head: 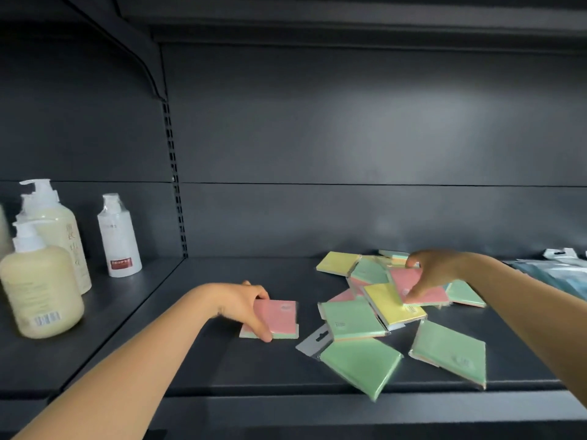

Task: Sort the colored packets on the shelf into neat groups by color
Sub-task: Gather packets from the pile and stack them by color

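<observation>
On the dark shelf lies a loose heap of flat packets in green, yellow and pink. My left hand grips a pink packet that rests flat on the shelf, apart from the heap on its left. My right hand holds another pink packet on top of the heap, thumb under its near edge. Green packets lie at the front, one overhanging the shelf edge. A yellow packet sits mid-heap and another yellow packet lies at the back.
Cream pump bottles and a white bottle stand on the neighbouring shelf bay at left. Bluish plastic-wrapped packs lie at the far right. A slotted upright divides the two bays.
</observation>
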`<state>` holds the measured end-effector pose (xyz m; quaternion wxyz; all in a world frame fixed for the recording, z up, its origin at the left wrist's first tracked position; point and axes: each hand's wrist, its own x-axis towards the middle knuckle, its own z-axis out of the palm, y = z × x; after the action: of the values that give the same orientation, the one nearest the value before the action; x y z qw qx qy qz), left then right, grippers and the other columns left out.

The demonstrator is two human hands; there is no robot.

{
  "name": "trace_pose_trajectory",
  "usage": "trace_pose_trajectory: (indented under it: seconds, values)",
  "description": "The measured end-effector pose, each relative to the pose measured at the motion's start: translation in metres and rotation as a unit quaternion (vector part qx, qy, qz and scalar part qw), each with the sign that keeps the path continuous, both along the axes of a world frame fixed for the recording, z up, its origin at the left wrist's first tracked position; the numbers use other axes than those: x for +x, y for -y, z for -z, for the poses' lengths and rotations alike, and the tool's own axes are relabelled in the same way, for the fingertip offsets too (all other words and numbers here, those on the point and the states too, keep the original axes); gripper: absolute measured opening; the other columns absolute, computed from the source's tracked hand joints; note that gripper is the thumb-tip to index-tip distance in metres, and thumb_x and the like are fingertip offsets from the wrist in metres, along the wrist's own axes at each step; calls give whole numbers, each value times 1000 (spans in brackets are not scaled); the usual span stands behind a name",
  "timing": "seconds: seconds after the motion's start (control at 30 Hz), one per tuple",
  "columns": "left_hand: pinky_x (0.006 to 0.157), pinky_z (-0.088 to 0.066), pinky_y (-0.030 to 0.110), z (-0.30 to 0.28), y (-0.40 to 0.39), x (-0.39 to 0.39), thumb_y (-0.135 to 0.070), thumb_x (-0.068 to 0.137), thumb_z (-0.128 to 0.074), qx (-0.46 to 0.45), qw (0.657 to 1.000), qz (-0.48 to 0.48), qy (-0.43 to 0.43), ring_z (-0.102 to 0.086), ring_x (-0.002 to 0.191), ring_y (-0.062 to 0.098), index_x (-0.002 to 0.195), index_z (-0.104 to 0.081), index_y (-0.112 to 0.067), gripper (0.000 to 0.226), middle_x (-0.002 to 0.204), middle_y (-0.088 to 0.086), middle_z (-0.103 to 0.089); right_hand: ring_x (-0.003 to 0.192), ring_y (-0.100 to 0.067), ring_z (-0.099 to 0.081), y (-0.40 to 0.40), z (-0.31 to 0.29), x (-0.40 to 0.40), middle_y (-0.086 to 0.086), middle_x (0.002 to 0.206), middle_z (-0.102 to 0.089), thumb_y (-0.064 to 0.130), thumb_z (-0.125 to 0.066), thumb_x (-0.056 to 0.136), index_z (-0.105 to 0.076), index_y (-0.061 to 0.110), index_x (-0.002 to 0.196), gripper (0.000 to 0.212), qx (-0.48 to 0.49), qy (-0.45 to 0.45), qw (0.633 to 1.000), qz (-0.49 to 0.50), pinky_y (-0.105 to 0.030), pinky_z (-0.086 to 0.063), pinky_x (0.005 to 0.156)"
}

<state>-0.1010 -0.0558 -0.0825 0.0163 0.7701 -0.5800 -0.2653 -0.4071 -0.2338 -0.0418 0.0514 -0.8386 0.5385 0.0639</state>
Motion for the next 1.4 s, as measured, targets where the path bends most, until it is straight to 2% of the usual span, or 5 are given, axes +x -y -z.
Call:
trace_pose_trajectory:
  seconds: [0.43, 0.6, 0.7, 1.17, 1.4]
  values:
    - [62, -53, 17, -14, 7, 18, 13, 79, -62, -143, 929, -108, -323, -65, 82, 18, 91, -65, -2, 19, 87, 9, -71, 73, -15, -55, -6, -11, -69, -2, 81, -63, 2, -74, 74, -66, 9, 86, 16, 65, 315, 946, 32, -21, -39, 62]
    - [88, -46, 29, -46, 28, -10, 10, 81, -63, -238, 873, -162, -395, -63, 85, 16, 96, -65, 1, 18, 93, 10, -69, 52, -8, -58, -3, -18, -126, -4, 64, -64, -11, -64, 79, -64, 5, 79, 16, 74, 462, 879, 93, -11, -43, 44]
    - [94, -44, 30, -52, 49, -44, 8, 81, -64, -262, 855, -169, -414, -63, 86, 16, 96, -64, 0, 18, 93, 9, -68, 68, -15, -60, 5, -15, -161, -11, 80, -65, -11, -65, 77, -65, 1, 90, 18, 84, 512, 846, 121, -14, -48, 52]
    - [68, -53, 21, -38, 147, -239, 11, 79, -64, -297, 796, -183, -494, -67, 74, 13, 87, -65, -4, 17, 81, 4, -70, 83, -19, -61, 68, 7, -273, -13, 94, -58, -3, -75, 74, -62, -1, 97, 26, 144, 494, 851, 107, -23, -53, 71]
    - [61, -55, 17, -27, 153, -297, 9, 82, -61, -313, 783, -221, -490, -64, 81, 18, 93, -63, -2, 16, 91, 9, -67, 66, -16, -63, 91, 30, -264, -2, 64, -56, 1, -75, 76, -58, 8, 71, 19, 144, 434, 888, 42, -22, -56, 64]
